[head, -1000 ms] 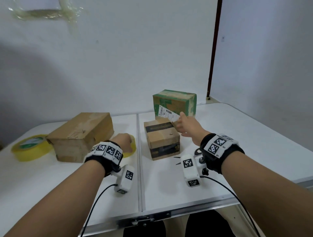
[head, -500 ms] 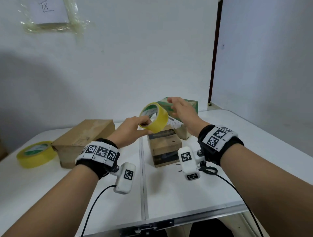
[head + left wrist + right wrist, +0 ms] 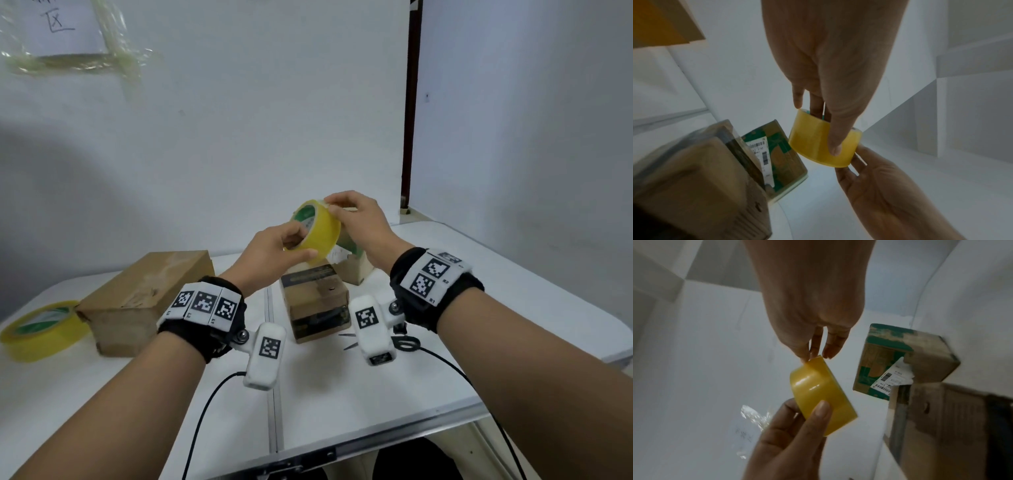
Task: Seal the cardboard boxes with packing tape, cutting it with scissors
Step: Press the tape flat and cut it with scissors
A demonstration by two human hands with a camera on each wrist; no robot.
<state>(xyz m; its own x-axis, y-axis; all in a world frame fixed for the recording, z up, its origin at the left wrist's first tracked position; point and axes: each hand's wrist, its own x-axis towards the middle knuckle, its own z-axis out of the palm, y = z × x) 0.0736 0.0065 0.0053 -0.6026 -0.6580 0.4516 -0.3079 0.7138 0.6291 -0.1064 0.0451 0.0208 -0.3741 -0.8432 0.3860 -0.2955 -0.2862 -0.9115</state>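
Fingertips of my right hand are picking at the top rim of the roll, curled in tight, feeling for the loose end I'd guess; no free strip shows yet. Left hand has it clamped: thumb flat across the yellow outer face, 2 fingers hooked into the core, which holds the roll steady in the air over the boxes.

Now, big to small. White folding table, seam down the middle, plain white wall behind, a dark vertical strip at the corner and a paper taped up top left. On my left sits the long brown box, lying flat. Straight below my hands is the small box with a dark band on it, near enough that tape could drop right onto it. Behind it, touching or just beside, I can't tell which, the green box with a barcode label. A 2nd roll waits at the far left, against the long box's end. Scissors lie by my right wrist, half hidden behind the camera there, ready for the cut.
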